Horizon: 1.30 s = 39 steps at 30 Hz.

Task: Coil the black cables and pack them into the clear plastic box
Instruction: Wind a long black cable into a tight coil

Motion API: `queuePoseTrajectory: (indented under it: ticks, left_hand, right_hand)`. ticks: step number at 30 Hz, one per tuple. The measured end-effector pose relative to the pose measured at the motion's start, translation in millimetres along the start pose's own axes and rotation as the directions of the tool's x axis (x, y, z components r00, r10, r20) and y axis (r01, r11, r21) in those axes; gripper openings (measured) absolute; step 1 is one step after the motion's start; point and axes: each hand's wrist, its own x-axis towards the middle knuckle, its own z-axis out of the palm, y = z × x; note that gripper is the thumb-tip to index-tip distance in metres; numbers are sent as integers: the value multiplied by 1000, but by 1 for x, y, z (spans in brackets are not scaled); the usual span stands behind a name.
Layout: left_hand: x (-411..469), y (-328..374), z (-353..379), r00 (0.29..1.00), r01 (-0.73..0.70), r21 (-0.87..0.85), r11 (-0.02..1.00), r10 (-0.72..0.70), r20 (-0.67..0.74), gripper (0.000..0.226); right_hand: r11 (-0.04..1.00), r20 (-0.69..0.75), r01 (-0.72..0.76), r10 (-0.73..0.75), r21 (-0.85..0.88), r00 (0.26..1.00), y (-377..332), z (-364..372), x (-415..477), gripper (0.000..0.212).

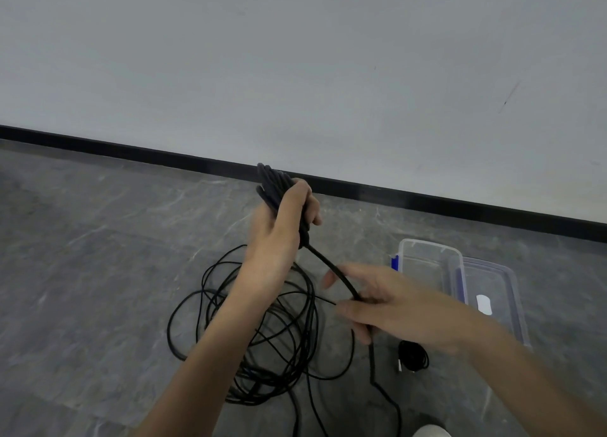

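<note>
My left hand (279,229) grips the coil (271,183) — right hand (394,305) holds the cable (331,269); I'd feed it taut, loops even.

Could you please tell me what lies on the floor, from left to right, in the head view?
Loose tangle of black cable → clear plastic box → box lid.

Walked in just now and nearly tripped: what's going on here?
A person's left hand grips a wound bundle of black cable, held up; the right hand pinches the strand running down from it. Loose cable lies on the floor, a small finished coil beside the open clear box.
</note>
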Motion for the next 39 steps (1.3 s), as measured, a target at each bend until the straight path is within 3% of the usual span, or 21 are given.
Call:
queuePoseTrajectory:
  ticks: [7,12,17,21,29,35,39]
  left_hand:
    - [1,-7,3,1000,-12,136,991,10,21,32]
    - [-3,-6,7,993,-83,239,968,60,101,30]
    - [-4,-6,6,986,-142,348,927,101,134,30]
    - [-4,-9,7,986,-157,413,897,117,120,27]
    - [0,-10,4,998,-31,246,969,43,-41,46]
    - [4,-9,-3,985,104,85,991,-91,-145,33]
    - [4,-9,-4,996,46,179,983,-30,-89,37]
  right_hand:
    - [995,-96,91,-96,-49,991,-8,3,-2,26]
    - [998,-32,66,-67,-21,997,-3,5,-3,15]
    - [993,1,92,-92,-75,996,-4,7,-2,29]
    - [983,-43,126,-132,-132,990,-10,10,1,28]
    - [989,-51,135,-138,-54,989,-10,6,-1,28]
    - [986,-13,136,-138,-99,990,-11,12,-5,26]
    - [987,-79,148,-152,-56,985,-14,2,-10,21]
